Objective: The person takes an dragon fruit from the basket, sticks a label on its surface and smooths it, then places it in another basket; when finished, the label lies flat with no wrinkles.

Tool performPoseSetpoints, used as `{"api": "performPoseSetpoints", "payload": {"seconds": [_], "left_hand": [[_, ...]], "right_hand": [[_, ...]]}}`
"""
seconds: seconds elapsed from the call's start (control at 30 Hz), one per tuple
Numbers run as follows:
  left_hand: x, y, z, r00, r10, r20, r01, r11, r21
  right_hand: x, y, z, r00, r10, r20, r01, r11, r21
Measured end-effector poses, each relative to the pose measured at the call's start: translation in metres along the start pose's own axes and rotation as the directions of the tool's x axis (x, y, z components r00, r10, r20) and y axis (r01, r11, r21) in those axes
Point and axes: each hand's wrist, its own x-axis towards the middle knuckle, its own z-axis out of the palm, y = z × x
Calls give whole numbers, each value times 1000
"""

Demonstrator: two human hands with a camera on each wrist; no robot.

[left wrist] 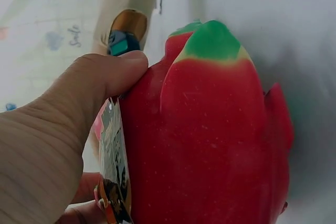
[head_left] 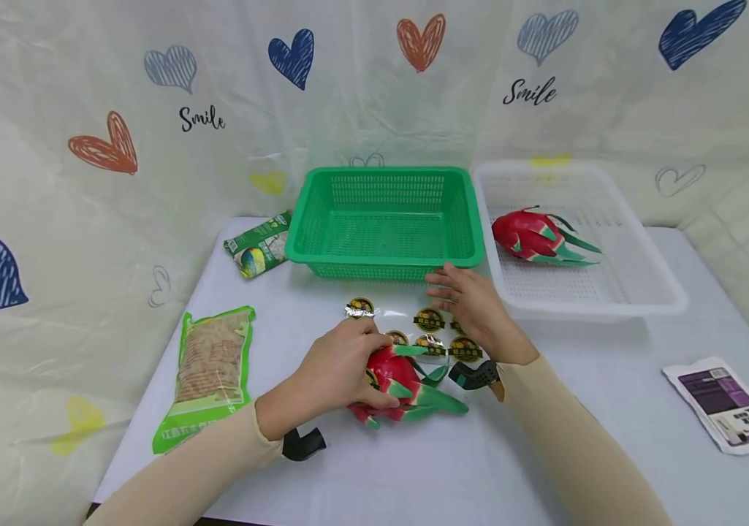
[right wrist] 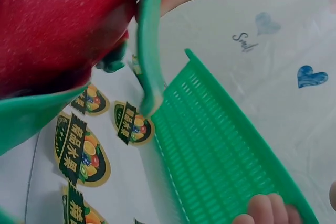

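Observation:
My left hand (head_left: 337, 369) grips a red dragon fruit (head_left: 395, 374) with green-tipped scales, low over the front middle of the table. A black and gold sticker (left wrist: 116, 156) lies between that hand and the fruit's side in the left wrist view; how firmly it is stuck cannot be told. My right hand (head_left: 476, 310) holds nothing, its fingers loosely spread near the front of the green basket (head_left: 383, 261). Beneath and behind the fruit is a clear sheet of round fruit stickers (head_left: 429, 320), partly hidden by the fruit and hands.
A white basket (head_left: 663, 292) stands at the back right with a second dragon fruit (head_left: 527, 235) in it. To the left lie a small green packet (head_left: 261, 245) and a green-edged food bag (head_left: 211, 365). A purple and white pouch (head_left: 729, 405) lies far right.

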Motion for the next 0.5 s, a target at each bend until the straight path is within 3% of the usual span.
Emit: {"api": "performPoseSetpoints", "payload": {"seconds": [0.23,0.5], "left_hand": [[4,-12,-16,1000,12,-8,-12,1000,-23],[16,-33,-30,1000,-1,10,2,999,-36]], "right_hand": [[7,4,1,1000,-6,-24,8,994,111],[13,10,-2,999,-29,-22,30,996,78]]}}
